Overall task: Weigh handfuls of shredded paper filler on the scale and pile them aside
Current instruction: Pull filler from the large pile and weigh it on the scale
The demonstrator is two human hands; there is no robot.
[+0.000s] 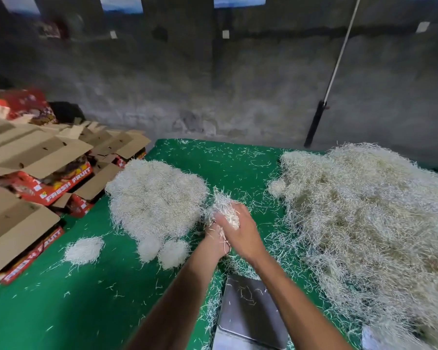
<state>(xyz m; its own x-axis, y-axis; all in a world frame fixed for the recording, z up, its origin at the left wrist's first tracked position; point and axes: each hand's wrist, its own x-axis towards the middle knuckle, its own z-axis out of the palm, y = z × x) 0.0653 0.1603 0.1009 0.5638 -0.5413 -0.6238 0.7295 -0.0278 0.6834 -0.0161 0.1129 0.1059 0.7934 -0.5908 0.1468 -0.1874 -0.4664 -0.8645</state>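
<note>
Both hands, left hand [216,239] and right hand [243,233], clutch a shredded paper handful [224,207] at frame centre. Scale [248,306] sits below, bare

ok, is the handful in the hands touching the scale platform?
Apart. The head view shows both hands, left hand and right hand, holding the handful over the green cloth, beyond the far edge of the scale platform, which carries only stray shreds.

left hand [216,239]: fingers hidden behind right hand [243,233] | scale [250,309]: display cut off below | handful [224,207]: blurred beyond fingertips
</note>
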